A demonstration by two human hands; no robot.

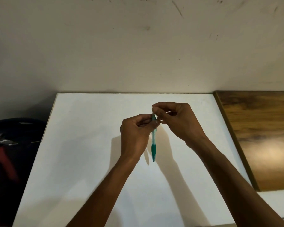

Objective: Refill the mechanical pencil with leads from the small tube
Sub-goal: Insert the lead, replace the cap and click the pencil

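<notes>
A teal mechanical pencil (153, 145) hangs upright above the white table (88, 145), its dark grip and tip pointing down. My left hand (134, 136) pinches its upper barrel. My right hand (179, 122) is pinched at the pencil's top end, thumb and forefinger closed on something small and pale there; I cannot tell what it is. The lead tube is not clearly visible.
A dark wooden board (261, 136) lies along the table's right side. A dark bag with a red strap (8, 153) sits on the floor to the left. A scuffed wall (138, 46) stands behind the table.
</notes>
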